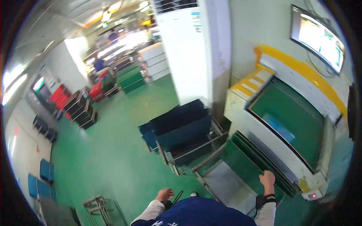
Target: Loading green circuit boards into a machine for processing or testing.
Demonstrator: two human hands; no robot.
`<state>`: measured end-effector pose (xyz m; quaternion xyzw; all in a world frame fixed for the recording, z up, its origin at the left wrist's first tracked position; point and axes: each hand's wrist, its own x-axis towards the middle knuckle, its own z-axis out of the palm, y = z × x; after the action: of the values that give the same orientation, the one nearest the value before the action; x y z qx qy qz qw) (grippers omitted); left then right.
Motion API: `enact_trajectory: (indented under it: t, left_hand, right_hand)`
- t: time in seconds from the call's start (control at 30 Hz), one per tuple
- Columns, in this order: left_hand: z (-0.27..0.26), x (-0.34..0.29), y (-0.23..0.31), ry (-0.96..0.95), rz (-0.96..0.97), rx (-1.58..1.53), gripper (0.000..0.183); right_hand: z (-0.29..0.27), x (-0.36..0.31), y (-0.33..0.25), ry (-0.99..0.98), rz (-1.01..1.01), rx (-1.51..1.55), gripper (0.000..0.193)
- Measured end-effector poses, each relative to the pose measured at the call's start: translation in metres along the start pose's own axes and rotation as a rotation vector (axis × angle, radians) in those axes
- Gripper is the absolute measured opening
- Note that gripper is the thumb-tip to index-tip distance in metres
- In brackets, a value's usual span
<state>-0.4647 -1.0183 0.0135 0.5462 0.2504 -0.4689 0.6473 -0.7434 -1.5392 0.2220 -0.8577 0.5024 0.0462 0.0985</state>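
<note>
Just under the right hand's fingers, several green panels are standing on edge, close together, in a metal rack. From how things are lying, the work is looking partway along: those panels are already sitting in the rack in a tight row, while the handling at their upper edge is not appearing finished. How many are remaining, the view is not telling.

The right fingers are curling inward, bunched toward the palm, right at the edge of the nearest panel. Whether they are pinching that edge, only resting against it or passing just above it, I cannot tell. To the left of these fingers and lower, a grey plate is lying inside the rack; beyond them, a white machine is standing with its green bed, where a blurred blue piece is lying.

Well apart to the left, the left hand is hanging free, its fingers loosely bent and partly open, with nothing showing in them. A black loop is dangling just beside its fingertips. Farther ahead of those fingers, dark blue panels are leaning in a second rack.
</note>
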Motion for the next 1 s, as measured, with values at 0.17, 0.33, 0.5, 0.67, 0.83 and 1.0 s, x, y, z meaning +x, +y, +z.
enact_trajectory:
  t: [0.17, 0.33, 0.5, 0.67, 0.83, 1.0]
  left_hand:
    - [-0.013, -0.002, -0.012, 0.012, 0.098, 0.02, 0.029]
    - [0.0, -0.014, -0.008, 0.108, 0.042, -0.023, 0.029]
    - [-0.005, -0.014, -0.009, 0.141, 0.013, -0.034, 0.027]
    - [-0.002, -0.014, -0.006, 0.138, 0.023, -0.017, 0.027]
    - [0.0, -0.021, -0.005, 0.147, 0.049, 0.002, 0.027]
    - [0.0, -0.02, -0.006, 0.145, 0.046, -0.003, 0.028]
  right_hand:
    - [-0.004, -0.001, -0.016, 0.011, -0.002, 0.036, 0.03]
    - [0.008, 0.004, -0.006, 0.052, -0.016, 0.026, 0.032]
    - [-0.021, -0.005, -0.028, -0.111, 0.069, 0.017, 0.044]
    - [-0.008, -0.004, -0.018, -0.052, 0.049, 0.041, 0.043]
    - [-0.003, -0.004, -0.017, -0.048, 0.042, 0.041, 0.041]
    - [-0.002, -0.005, -0.017, -0.037, 0.041, 0.046, 0.04]
